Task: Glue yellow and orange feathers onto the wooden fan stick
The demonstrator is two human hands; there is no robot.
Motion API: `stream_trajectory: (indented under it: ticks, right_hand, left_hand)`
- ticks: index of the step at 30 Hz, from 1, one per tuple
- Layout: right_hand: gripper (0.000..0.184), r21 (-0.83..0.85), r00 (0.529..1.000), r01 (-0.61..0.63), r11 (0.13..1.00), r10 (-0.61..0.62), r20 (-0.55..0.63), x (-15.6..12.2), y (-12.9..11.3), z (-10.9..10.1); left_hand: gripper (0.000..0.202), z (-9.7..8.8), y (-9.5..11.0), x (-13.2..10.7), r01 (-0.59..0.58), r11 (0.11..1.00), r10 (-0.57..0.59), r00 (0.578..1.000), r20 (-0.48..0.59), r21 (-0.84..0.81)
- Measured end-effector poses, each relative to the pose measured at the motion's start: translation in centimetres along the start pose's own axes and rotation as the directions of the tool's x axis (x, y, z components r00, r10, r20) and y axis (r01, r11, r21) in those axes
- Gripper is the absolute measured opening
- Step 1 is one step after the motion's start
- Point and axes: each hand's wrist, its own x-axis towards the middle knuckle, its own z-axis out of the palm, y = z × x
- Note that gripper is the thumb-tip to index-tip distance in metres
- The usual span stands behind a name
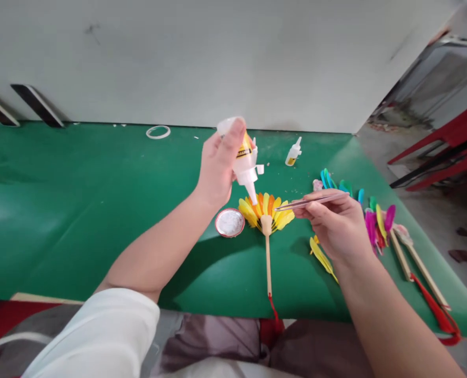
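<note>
My left hand (218,170) is closed around a white glue bottle (244,164) with a yellow label, tipped nozzle down. The nozzle tip is over the yellow and orange feathers of a small hand fan (266,224) lying on the green tabletop; whether it touches them I cannot tell. The fan has a wooden handle and a red tassel. My right hand (331,223) pinches metal tweezers (312,201), their tips pointing left at the fan's right-hand feathers. Left of the fan sits a small red-rimmed dish (230,223) with white contents. Loose yellow feathers (322,258) lie below my right hand.
Coloured feathers (369,223) and more wooden handles (420,265) with a red tassel lie at the right. A second small bottle (293,152) stands at the back, and a white ring (158,132) lies farther left. A pale wall (178,63) borders the green table (79,210) behind.
</note>
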Motion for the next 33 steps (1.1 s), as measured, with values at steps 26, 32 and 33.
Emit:
stream_trajectory:
  ticks: [26, 32, 33]
  right_hand:
    - [0.011, -0.034, 0.999, -0.022, 0.999, 0.024, 0.035, -0.6, 0.8, 0.7]
    - [0.012, -0.073, 1.0, -0.023, 0.997, 0.024, 0.017, -0.6, 0.8, 0.6]
    - [0.012, -0.067, 1.0, -0.023, 0.997, 0.024, 0.018, -0.6, 0.8, 0.7]
  left_hand:
    - [0.05, 0.0, -0.9, -1.2, 0.097, 0.995, -0.098, 0.995, 0.021, 0.007]
    - [0.05, 0.0, -0.9, -1.3, 0.091, 0.995, -0.091, 0.996, 0.011, 0.045]
    - [0.05, 0.0, -0.9, -1.4, 0.08, 0.995, -0.081, 0.997, 0.017, 0.061]
